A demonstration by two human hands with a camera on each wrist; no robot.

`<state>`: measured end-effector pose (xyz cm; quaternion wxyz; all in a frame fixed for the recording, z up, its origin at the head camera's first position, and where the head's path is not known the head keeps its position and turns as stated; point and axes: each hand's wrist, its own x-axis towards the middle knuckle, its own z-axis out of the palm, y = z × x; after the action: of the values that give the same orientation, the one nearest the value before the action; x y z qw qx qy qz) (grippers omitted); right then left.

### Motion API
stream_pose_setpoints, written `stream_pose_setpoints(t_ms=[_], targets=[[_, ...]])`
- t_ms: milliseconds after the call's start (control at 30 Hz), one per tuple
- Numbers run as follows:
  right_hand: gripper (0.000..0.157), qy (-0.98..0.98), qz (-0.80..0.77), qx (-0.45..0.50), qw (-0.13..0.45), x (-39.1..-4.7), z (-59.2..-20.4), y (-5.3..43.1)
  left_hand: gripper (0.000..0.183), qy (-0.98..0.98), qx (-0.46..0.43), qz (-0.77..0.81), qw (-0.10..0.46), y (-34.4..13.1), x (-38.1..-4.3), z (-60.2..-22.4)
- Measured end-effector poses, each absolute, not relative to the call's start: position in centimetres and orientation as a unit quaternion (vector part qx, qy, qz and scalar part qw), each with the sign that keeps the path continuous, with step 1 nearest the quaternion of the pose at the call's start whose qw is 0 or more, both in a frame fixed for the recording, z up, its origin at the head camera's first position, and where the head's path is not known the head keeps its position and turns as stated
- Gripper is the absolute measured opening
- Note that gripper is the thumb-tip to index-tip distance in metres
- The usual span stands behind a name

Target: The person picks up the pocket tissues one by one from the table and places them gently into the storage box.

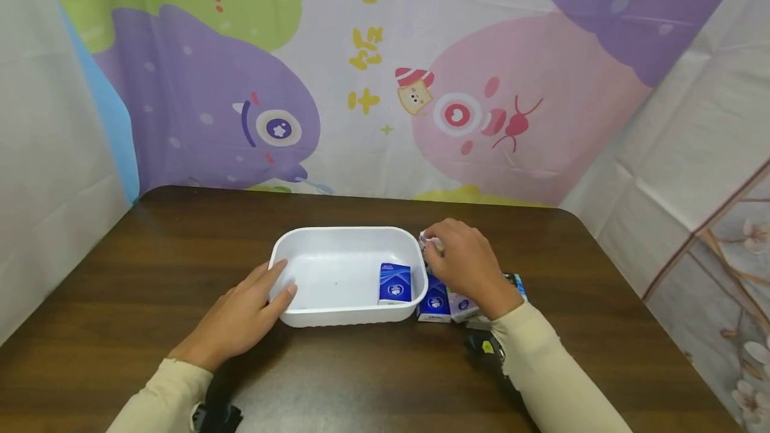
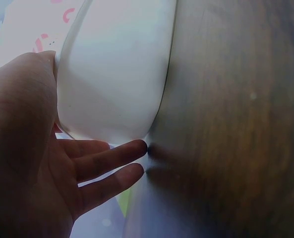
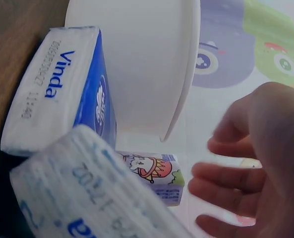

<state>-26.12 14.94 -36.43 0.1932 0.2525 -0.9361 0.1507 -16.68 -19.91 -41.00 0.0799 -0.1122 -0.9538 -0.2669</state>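
Note:
My left hand [image 1: 249, 309] holds the near-left rim of a white plastic tray [image 1: 345, 316], thumb and index finger over the edge. The other fingers [image 2: 112, 166] lie against its outer end in the left wrist view. Inside the tray, at its right end, lies a blue tissue pack [image 1: 395, 282]. My right hand [image 1: 463, 259] hovers beyond the tray's right end with its fingers loosely bent. Just off its fingertips is a small tissue pack with a cartoon print [image 3: 156, 171]; a gap shows between them in the right wrist view.
Against the tray's right side stands another blue tissue pack [image 1: 434, 303], with a pale tissue pack [image 1: 462, 306] next to it. More packs are partly hidden under my right wrist. A cartoon-printed cloth [image 1: 361, 152] hangs behind the brown wooden table [image 1: 343, 379].

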Motion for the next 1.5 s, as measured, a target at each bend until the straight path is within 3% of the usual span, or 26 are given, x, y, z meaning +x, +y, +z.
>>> stream_pose_setpoints(t_ms=[267,1500], targets=[[0.032,-0.959,0.132,0.211,0.134,-26.3,-36.5,15.2,0.065,-0.954,-0.107,-0.269,0.073,-20.0,-16.7,-41.1],[0.041,-0.974,0.139,0.153,0.095,-27.5,-37.7,16.3,0.067,-0.954,-0.106,-0.272,0.07,-19.9,-16.7,-41.1]])
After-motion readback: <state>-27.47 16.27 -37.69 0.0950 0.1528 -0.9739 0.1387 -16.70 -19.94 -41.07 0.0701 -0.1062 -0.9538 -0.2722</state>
